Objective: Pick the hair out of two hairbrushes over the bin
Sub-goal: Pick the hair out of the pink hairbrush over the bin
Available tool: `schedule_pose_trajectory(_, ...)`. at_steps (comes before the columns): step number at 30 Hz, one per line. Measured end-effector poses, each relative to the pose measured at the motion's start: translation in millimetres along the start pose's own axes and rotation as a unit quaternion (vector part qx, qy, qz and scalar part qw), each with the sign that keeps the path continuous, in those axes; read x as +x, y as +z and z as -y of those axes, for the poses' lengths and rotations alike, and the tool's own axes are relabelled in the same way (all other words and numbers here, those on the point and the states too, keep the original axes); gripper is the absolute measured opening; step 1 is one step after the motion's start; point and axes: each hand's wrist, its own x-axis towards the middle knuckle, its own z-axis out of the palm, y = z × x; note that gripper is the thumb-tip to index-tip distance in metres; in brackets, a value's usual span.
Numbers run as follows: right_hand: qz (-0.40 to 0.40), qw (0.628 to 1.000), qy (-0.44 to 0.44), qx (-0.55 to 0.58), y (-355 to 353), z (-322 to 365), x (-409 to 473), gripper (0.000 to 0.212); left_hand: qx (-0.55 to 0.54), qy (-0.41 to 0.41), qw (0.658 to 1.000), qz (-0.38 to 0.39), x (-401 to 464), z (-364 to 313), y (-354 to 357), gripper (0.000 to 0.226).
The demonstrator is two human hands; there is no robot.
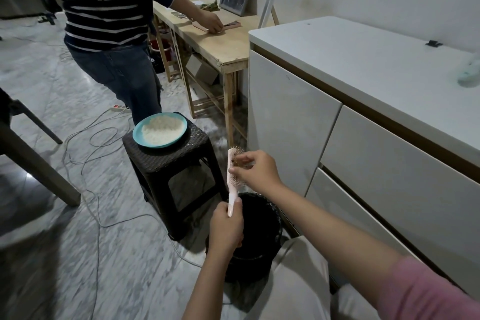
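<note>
Left hand (225, 226): grips the handle of the pink hairbrush (232, 179), held upright.
Right hand (255, 169): fingers pinch the hair (239, 163) in the bristles.
Hairbrush position: above the black bin (255, 231), toward its 11 o'clock rim.
Stool (168, 161): at 10 o'clock from the bin, carrying a teal plate (137, 135).

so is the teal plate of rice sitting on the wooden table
No, the teal plate sits on the dark woven stool, not on the wooden table.
</note>
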Motion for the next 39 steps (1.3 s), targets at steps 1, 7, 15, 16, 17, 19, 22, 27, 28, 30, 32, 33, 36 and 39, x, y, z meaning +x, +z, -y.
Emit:
schedule_pose_trajectory(1,-0.010,1.000,0.008,0.007,0,1,0,0.027,0.020,0.009,1.000,-0.009,1,2,-1,0.038)
schedule_pose_trajectory(7,-0.035,0.999,0.014,-0.015,-1,-1,-4,0.007,-0.070,-0.047,0.996,0.003,-4,-4,-5,0.032)
schedule_pose_trajectory(15,-0.072,0.997,0.011,-0.012,-5,-8,-12,0.013,-0.306,-0.196,0.932,-0.004,1,-14,-17,0.035)
schedule_pose_trajectory(16,-0.081,0.997,0.014,-0.011,-9,-10,-11,0.013,-0.337,-0.204,0.919,-0.022,4,-12,-23,0.035)
schedule_pose_trajectory(17,-0.088,0.996,0.021,-0.007,-13,-13,-11,0.013,-0.366,-0.211,0.906,-0.041,8,-9,-30,0.035)
schedule_pose_trajectory(19,-0.108,0.994,0.036,-0.004,-22,-20,-10,0.012,-0.408,-0.217,0.884,-0.074,17,-1,-45,0.035)
schedule_pose_trajectory(22,-0.139,0.988,0.061,-0.005,-33,-32,-8,0.011,-0.414,-0.206,0.881,-0.099,23,6,-66,0.034)
schedule_pose_trajectory(27,-0.104,0.988,0.101,-0.051,-34,-46,-6,0.010,-0.375,-0.193,0.903,-0.079,23,7,-74,0.034)
schedule_pose_trajectory(28,-0.095,0.988,0.107,-0.055,-33,-48,-6,0.013,-0.362,-0.193,0.910,-0.067,22,6,-71,0.035)
schedule_pose_trajectory(30,-0.070,0.989,0.119,-0.057,-29,-49,-4,0.021,-0.331,-0.189,0.924,-0.040,18,2,-64,0.035)
schedule_pose_trajectory(32,-0.035,0.990,0.127,-0.042,-27,-47,-3,0.033,-0.298,-0.182,0.937,-0.012,13,-4,-56,0.035)
schedule_pose_trajectory(33,-0.015,0.992,0.126,-0.024,-27,-46,-2,0.039,-0.282,-0.181,0.942,-0.001,11,-7,-52,0.036)
schedule_pose_trajectory(36,0.031,0.993,0.110,0.012,-28,-43,0,0.053,-0.246,-0.184,0.951,0.022,8,-11,-45,0.036)
schedule_pose_trajectory(39,0.034,0.995,0.093,0.022,-29,-42,1,0.052,-0.229,-0.183,0.955,0.035,6,-13,-42,0.035)
